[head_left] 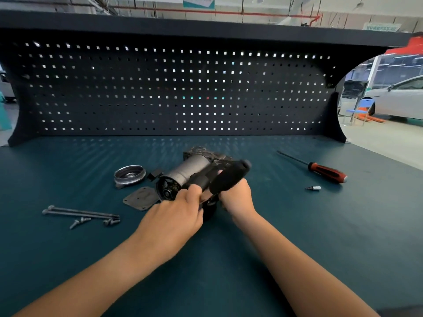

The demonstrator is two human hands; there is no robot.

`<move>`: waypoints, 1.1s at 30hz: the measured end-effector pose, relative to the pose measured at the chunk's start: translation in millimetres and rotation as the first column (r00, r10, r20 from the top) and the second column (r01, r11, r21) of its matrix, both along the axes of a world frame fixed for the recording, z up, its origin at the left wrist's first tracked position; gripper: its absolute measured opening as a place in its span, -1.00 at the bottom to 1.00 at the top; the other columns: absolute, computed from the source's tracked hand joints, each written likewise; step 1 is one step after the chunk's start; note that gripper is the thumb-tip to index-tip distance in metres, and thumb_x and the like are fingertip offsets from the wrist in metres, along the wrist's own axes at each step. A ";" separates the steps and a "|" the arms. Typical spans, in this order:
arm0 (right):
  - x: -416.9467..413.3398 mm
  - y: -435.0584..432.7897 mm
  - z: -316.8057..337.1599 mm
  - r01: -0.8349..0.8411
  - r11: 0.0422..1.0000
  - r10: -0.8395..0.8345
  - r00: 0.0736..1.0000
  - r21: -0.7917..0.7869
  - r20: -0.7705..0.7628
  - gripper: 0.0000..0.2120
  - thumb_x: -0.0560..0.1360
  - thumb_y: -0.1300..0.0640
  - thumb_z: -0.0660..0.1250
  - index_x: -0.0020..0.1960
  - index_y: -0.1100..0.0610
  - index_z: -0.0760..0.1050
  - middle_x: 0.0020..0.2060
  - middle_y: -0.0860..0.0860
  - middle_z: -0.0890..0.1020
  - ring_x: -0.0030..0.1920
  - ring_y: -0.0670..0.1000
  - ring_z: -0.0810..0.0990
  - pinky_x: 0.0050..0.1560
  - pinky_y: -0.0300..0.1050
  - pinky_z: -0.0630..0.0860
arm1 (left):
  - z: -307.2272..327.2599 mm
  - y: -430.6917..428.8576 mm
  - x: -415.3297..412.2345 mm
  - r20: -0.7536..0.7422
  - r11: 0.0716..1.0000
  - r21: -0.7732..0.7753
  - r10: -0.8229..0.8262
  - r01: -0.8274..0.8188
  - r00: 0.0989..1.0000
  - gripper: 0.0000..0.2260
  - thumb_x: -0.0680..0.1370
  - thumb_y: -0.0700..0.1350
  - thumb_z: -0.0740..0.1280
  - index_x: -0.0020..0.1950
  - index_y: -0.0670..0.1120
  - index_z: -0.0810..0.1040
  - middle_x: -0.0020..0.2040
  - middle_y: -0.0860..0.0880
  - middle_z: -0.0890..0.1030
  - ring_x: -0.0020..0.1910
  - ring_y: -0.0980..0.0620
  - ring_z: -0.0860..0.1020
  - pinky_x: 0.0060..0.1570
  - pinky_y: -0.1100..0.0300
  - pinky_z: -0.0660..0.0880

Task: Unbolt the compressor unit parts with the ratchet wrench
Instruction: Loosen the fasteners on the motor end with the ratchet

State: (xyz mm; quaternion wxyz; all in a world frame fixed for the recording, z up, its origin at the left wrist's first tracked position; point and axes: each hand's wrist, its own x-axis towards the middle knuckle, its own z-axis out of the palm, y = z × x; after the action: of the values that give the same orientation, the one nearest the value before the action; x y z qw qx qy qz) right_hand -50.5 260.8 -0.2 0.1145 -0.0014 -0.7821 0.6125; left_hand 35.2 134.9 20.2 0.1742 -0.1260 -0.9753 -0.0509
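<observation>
The compressor unit [190, 169], a grey cylinder with a dark housing behind it, lies on the teal bench top at the centre. Its open end faces me and to the left. My right hand [238, 197] grips the black handle of the ratchet wrench [229, 177], which is blurred and slants up to the right over the unit. My left hand [176, 216] holds the unit's near side, with the fingers curled round a dark part just below the wrench head. The wrench head and the bolt are hidden behind my hands.
A round metal end cap [130, 175] and a flat dark gasket plate [140, 199] lie left of the unit. Two long bolts [80, 212] and short screws [79, 223] lie further left. A red-handled screwdriver [320, 169] and a small socket bit [314, 188] lie to the right. A pegboard [174, 88] closes the back.
</observation>
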 end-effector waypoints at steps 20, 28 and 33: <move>3.8 1.0 1.1 -0.006 0.999 0.007 1.000 0.036 -0.023 -0.63 0.59 0.03 0.13 -0.32 0.21 0.32 -0.49 0.04 0.31 -0.45 0.01 0.25 -0.41 -0.16 0.22 | -2.2 -1.3 -2.4 0.118 0.825 0.565 -0.049 -0.027 0.992 -0.77 0.58 0.10 0.11 -0.01 -0.06 0.24 -0.31 0.06 0.50 -0.32 0.05 0.52 -0.29 0.16 0.44; 2.9 1.5 -0.9 0.008 0.997 -0.003 0.998 0.075 -0.064 -0.57 0.59 0.04 0.13 -0.41 0.17 0.22 -0.51 0.01 0.30 -0.45 -0.02 0.25 -0.40 -0.14 0.21 | -7.1 0.5 -1.8 0.055 0.873 0.488 -0.041 0.009 0.998 -0.76 0.58 0.12 0.09 -0.02 -0.05 0.22 -0.32 0.06 0.48 -0.32 -0.02 0.54 -0.31 0.12 0.46; 2.8 0.9 -1.4 0.020 0.996 -0.012 0.996 0.091 -0.088 -0.52 0.59 0.02 0.13 -0.46 0.11 0.11 -0.55 -0.04 0.24 -0.50 -0.06 0.19 -0.47 -0.17 0.17 | -10.2 10.3 -4.5 0.326 0.096 0.945 -0.346 -0.312 0.880 -0.72 0.61 0.06 0.09 0.06 -0.15 0.36 -0.55 0.04 0.37 -0.65 0.13 0.19 -0.62 0.31 0.20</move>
State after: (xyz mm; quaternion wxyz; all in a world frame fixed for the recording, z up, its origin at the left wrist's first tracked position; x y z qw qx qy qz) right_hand -47.7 261.7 -1.6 0.1534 0.0243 -0.8035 0.5746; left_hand 30.6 145.2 10.0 -0.0328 0.0297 -0.6885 -0.7239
